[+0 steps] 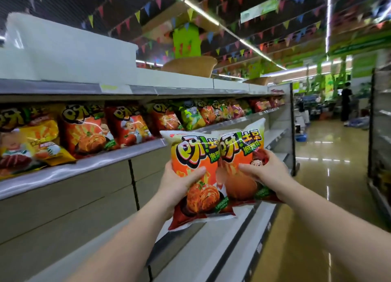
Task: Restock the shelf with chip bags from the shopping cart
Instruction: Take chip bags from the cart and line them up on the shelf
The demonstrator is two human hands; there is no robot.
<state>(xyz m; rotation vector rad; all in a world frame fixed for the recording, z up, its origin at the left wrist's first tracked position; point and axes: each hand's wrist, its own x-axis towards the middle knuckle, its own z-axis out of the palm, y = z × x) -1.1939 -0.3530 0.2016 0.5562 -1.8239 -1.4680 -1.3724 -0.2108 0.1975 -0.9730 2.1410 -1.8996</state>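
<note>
2 chip bags (213, 171) side by side, right of the shelf (84, 165)

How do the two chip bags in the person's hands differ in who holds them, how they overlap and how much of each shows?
The left bag is gripped by the left hand; the right bag by the right hand. The left bag hangs lower and overlaps the right bag's left edge, so its front shows more fully. The right bag's top reaches higher. Both are orange with the same lettering, held upright before the shelf.

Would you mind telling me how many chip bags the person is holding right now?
2: one orange foil chip bag in the left hand, another orange foil chip bag in the right hand, edges overlapping.
</note>
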